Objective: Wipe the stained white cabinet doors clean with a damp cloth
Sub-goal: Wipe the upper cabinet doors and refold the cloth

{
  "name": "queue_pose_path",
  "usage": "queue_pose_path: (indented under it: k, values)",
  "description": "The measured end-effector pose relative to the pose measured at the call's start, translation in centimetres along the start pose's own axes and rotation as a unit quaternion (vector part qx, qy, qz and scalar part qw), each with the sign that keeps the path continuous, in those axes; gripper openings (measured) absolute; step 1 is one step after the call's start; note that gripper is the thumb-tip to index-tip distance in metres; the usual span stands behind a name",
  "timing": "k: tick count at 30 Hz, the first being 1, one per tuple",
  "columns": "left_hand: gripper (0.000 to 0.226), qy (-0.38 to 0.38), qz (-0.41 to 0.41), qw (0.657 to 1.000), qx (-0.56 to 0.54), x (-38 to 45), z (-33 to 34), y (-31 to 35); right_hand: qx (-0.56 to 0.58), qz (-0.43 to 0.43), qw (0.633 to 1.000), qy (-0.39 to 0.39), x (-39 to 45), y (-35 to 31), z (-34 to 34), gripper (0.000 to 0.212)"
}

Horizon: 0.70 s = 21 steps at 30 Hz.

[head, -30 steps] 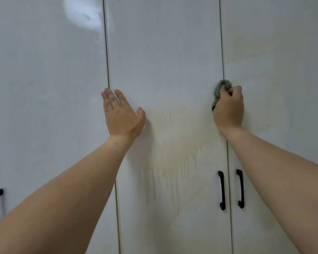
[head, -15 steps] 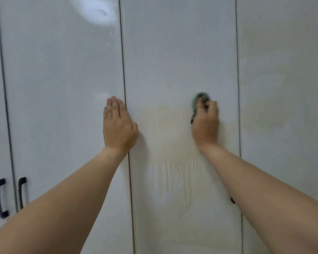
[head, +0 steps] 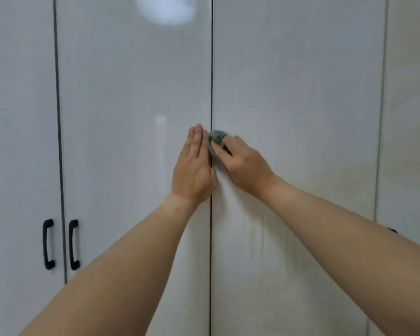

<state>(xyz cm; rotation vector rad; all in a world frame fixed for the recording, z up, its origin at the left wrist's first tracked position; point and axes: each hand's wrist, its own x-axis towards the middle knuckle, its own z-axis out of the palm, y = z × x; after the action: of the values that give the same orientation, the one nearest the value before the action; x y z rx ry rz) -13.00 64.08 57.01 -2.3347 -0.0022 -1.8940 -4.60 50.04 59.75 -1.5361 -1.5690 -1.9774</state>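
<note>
The right hand (head: 243, 163) has its grip curled round a bunched grey cloth (head: 215, 139), pressed to the cabinet door (head: 298, 93) at the centre of the frame, right against the dark seam. The left hand (head: 194, 166) lies flat with straight fingers just left of that seam, touching the cloth's edge. The faint yellowish drip stain (head: 257, 241) runs vertically below and slightly right of the cloth, so the next wipe probably needs to go downward, along the streaks.
</note>
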Motion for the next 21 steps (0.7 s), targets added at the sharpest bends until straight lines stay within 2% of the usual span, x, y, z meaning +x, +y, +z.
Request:
queue_pose_path:
  k: [3, 4, 5, 6, 7, 8, 9, 11, 12, 13, 14, 15, 17, 19, 20, 21]
  values:
    - [0.067, -0.01, -0.006, 1.0, 0.004, -0.2, 0.1, 0.2, -0.041, -0.119, 0.991, -0.041, -1.4, 1.3, -1.5, 0.025]
    - [0.069, -0.015, -0.011, 1.0, 0.006, -0.1, 0.0, 0.4, -0.057, -0.096, 0.993, -0.037, -0.3, 2.3, -1.8, 0.026]
    - [0.072, -0.023, -0.016, 1.0, 0.01, -0.1, 0.0, 0.8, -0.062, -0.028, 0.997, -0.02, 0.6, 3.3, -1.9, 0.03]
    - [0.074, -0.03, -0.022, 0.999, 0.013, 0.0, -0.1, 0.9, -0.054, 0.082, 0.995, 0.0, 1.7, 3.9, -2.0, 0.035]
    - [0.075, -0.036, -0.031, 0.999, 0.016, -0.1, -0.1, 1.2, -0.029, 0.192, 0.981, 0.009, 1.9, 3.6, -2.4, 0.039]
    - [0.076, -0.04, -0.042, 0.998, 0.019, -0.1, -0.2, 1.6, -0.009, 0.249, 0.968, 0.014, 1.7, 2.8, -2.5, 0.041]
    - [0.077, -0.043, -0.057, 0.997, 0.02, -0.2, -0.2, 2.1, -0.008, 0.237, 0.971, 0.015, 0.9, 1.6, -2.2, 0.041]
    - [0.08, -0.044, -0.086, 0.995, 0.016, -1.0, 0.0, 3.2, -0.03, 0.062, 0.997, -0.025, -2.6, -0.4, -1.9, 0.034]
    - [0.08, -0.043, -0.092, 0.995, 0.013, -1.5, 0.3, 3.8, -0.037, -0.013, 0.998, -0.05, -4.3, -0.2, -2.1, 0.031]
    - [0.081, -0.044, -0.093, 0.995, 0.013, -2.1, 0.7, 4.5, -0.039, -0.047, 0.995, -0.074, -5.4, 0.9, -2.8, 0.03]
    - [0.081, -0.047, -0.092, 0.994, 0.015, -2.5, 0.9, 5.2, -0.055, -0.044, 0.995, -0.077, -5.9, 2.3, -3.5, 0.031]
    - [0.082, -0.051, -0.092, 0.994, 0.016, -2.9, 1.3, 5.9, -0.074, 0.004, 0.996, -0.053, -6.4, 3.9, -4.3, 0.032]
    - [0.083, -0.057, -0.103, 0.993, 0.014, -3.2, 1.9, 7.2, -0.073, 0.213, 0.974, -0.008, -7.3, 7.5, -5.9, 0.035]
    - [0.085, -0.064, -0.137, 0.988, 0.008, -3.1, 2.4, 8.4, -0.073, 0.427, 0.899, 0.066, -7.9, 8.6, -6.9, 0.045]
    - [0.087, -0.071, -0.155, 0.985, 0.005, -3.0, 2.6, 9.0, -0.05, 0.483, 0.87, 0.087, -7.7, 8.0, -6.6, 0.049]
    - [0.088, -0.075, -0.172, 0.982, 0.005, -2.9, 2.9, 9.5, -0.046, 0.489, 0.866, 0.095, -7.4, 6.8, -6.5, 0.049]
